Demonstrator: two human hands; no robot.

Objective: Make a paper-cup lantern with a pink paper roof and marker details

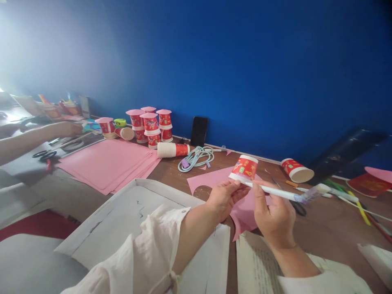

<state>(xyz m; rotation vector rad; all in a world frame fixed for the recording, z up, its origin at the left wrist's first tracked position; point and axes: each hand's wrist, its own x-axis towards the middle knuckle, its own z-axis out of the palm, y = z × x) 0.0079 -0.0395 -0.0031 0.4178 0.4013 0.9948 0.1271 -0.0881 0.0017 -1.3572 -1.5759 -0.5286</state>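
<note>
My left hand (225, 199) is closed on the rim of a red printed paper cup (244, 168), held upside down with its white rim low. A long white pen-like tool (277, 191) lies in the closed fingers of my right hand (273, 216). Its thin left end meets the cup near the rim; whether it touches is hard to tell. The tool's far end looks clear and blurred. Beneath both hands lies cut pink paper (211, 179) with curved cut-outs. Another red paper cup (297, 170) rests on its side to the right.
Pink sheets (110, 165) lie left, near stacked cups with pink discs (150, 124). A nested cup row (173, 150), coiled cable (197, 158) and black phone (199, 130) stand along the blue wall. A white tray (122, 208) sits in front. Another person's arm (39, 136) reaches in at left.
</note>
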